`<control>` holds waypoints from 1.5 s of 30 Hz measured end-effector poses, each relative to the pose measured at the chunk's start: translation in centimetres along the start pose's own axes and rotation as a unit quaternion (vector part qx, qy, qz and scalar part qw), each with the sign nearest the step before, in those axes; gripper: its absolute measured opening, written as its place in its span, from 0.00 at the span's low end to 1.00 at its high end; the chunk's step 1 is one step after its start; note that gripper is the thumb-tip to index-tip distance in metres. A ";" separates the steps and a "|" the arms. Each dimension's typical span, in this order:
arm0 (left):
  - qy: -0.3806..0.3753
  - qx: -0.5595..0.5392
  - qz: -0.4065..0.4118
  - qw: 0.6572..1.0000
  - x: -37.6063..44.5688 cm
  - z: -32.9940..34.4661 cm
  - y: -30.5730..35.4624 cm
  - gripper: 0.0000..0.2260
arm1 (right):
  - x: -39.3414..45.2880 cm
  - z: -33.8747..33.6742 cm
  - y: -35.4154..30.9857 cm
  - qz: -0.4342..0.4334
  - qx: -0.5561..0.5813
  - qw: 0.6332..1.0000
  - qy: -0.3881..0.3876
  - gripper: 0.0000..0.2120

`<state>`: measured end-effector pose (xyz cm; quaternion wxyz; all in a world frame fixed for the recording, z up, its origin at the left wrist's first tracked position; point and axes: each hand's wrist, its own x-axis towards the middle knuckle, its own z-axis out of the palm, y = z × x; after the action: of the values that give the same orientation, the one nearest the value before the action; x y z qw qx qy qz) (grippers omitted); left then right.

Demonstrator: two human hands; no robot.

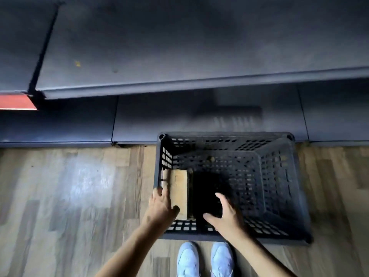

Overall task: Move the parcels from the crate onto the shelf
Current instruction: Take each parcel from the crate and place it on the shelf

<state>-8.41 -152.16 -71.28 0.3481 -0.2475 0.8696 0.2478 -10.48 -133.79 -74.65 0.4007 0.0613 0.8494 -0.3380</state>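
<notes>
Parcel (178,193) in crate (279,196); left hand (161,206) seemingly grips it; right hand (223,214) spread beside it

No legible text, label, brand, number or sign found anywhere in view. Brown parcel (178,193) in the crate (279,196) checked: faint marks on its top face, too blurred to read. Red strip (16,101) on the shelf edge (199,84) at far left: plain, no print made out. Small yellow speck (77,63) on the shelf top: no characters distinguishable.
</notes>
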 end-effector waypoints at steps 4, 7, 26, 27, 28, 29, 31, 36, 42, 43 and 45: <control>0.048 0.077 0.045 0.995 7.9 1.9 0.7 0.27 | 5.1 5.5 1.6 0.064 0.072 0.995 -0.014 0.31; 0.050 0.132 0.078 0.987 12.5 2.9 1.2 0.26 | 6.8 8.7 2.2 0.146 0.141 0.979 -0.012 0.32; 0.102 -0.040 0.047 0.993 5.8 -3.5 2.6 0.23 | 5.0 2.8 -3.4 0.278 0.587 0.760 0.028 0.05; 0.097 -0.110 0.046 0.988 4.4 -4.7 2.6 0.22 | 4.0 1.5 -4.2 0.256 0.582 0.771 0.042 0.08; 0.089 -0.188 0.041 0.977 2.8 -6.0 2.8 0.22 | 3.0 0.1 -5.1 0.220 0.574 0.786 0.068 0.12; 0.079 -0.250 0.036 0.964 1.0 -7.3 3.2 0.23 | 1.8 -1.5 -6.1 0.181 0.565 0.799 0.095 0.16; 0.079 -0.313 0.034 0.946 -2.7 -9.8 4.0 0.30 | -1.2 -4.7 -8.8 0.106 0.561 0.812 0.122 0.21; 0.128 -0.428 0.064 0.892 -12.6 -16.1 6.1 0.32 | -10.1 -12.4 -16.1 -0.056 0.507 0.850 0.129 0.26; 0.194 -0.525 0.183 0.808 -23.0 -24.2 9.2 0.26 | -20.5 -20.4 -24.7 -0.211 0.430 0.864 0.158 0.25; 0.210 -0.528 0.202 0.797 -24.9 -25.6 9.6 0.26 | -22.4 -21.6 -26.1 -0.234 0.422 0.860 0.163 0.25; 0.246 -0.527 0.233 0.779 -28.8 -28.1 10.3 0.26 | -26.4 -23.9 -28.6 -0.283 0.411 0.851 0.163 0.22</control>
<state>-9.86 -153.86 -29.79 -0.1306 -0.2343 0.6905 0.6718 -18.72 -136.33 -29.82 0.0816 0.0314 0.6667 -0.7402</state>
